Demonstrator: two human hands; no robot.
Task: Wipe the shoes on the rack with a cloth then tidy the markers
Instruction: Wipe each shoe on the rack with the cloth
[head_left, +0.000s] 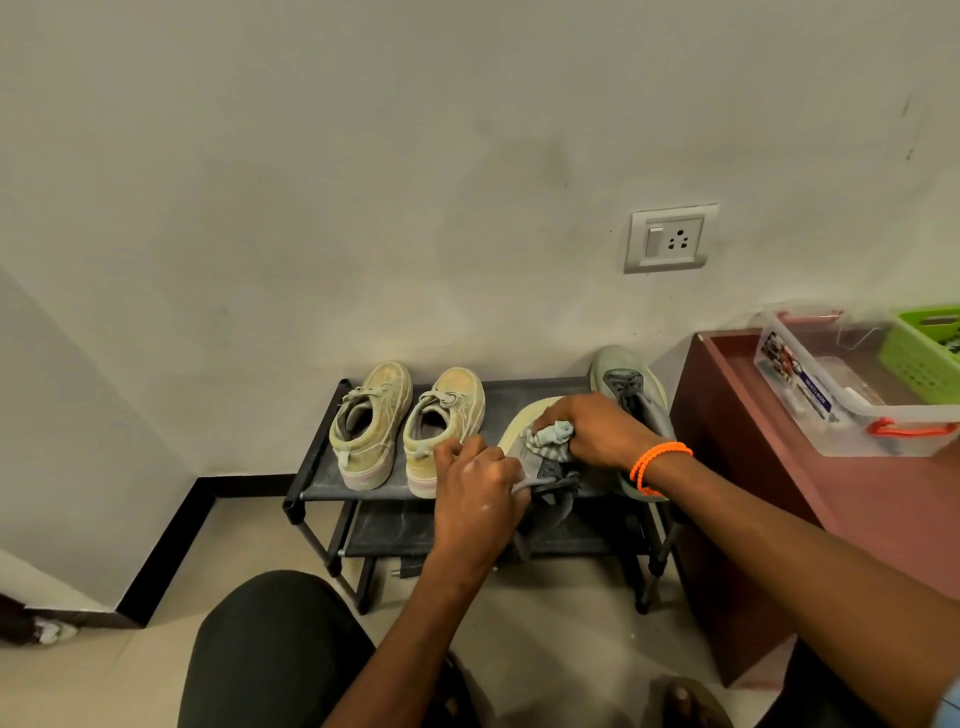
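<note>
1. My left hand (478, 486) gripped a grey shoe (540, 457), tipped on its side at the rack's (322, 467) front edge.
2. My right hand (597, 428) clutched a bunched cloth (553, 434), pressed against that shoe.
3. Two beige shoes (405, 421) sat toward the rack's left end; another grey shoe (628, 384) stood at its right end.
</note>
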